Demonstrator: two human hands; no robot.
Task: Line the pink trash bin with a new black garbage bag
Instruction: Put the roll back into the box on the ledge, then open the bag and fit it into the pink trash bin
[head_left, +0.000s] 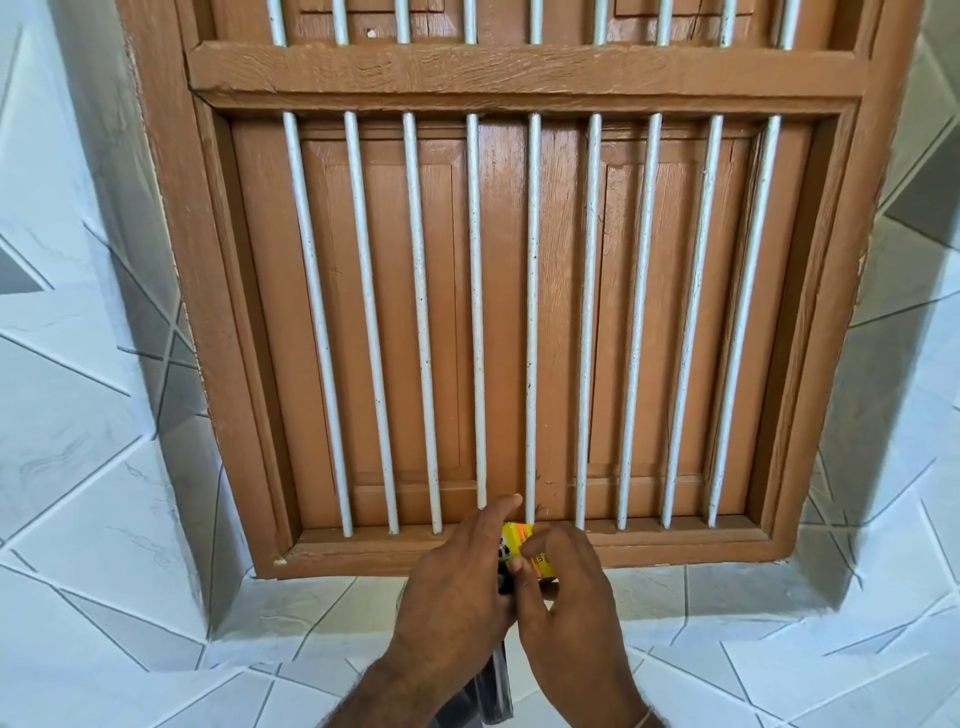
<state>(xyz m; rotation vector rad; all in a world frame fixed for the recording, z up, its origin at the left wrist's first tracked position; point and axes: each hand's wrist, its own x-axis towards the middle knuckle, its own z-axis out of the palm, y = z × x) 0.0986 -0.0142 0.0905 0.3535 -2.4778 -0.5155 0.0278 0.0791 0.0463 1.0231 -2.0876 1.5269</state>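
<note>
Both my hands meet low in the middle of the view, in front of a window sill. Between them is a small roll of black garbage bags (525, 538) with a yellow and orange label. My left hand (457, 587) holds the roll from the left with its index finger stretched forward. My right hand (569, 597) pinches the labelled end between thumb and fingers. A strip of black bag plastic (493, 680) hangs down below my hands. The pink trash bin is not in view.
Straight ahead is a brown wooden window frame (519, 78) with closed shutters behind several white vertical bars (532, 312). A tiled sill (727, 587) runs under it. White and grey patterned wall tiles (78, 415) flank the recess on both sides.
</note>
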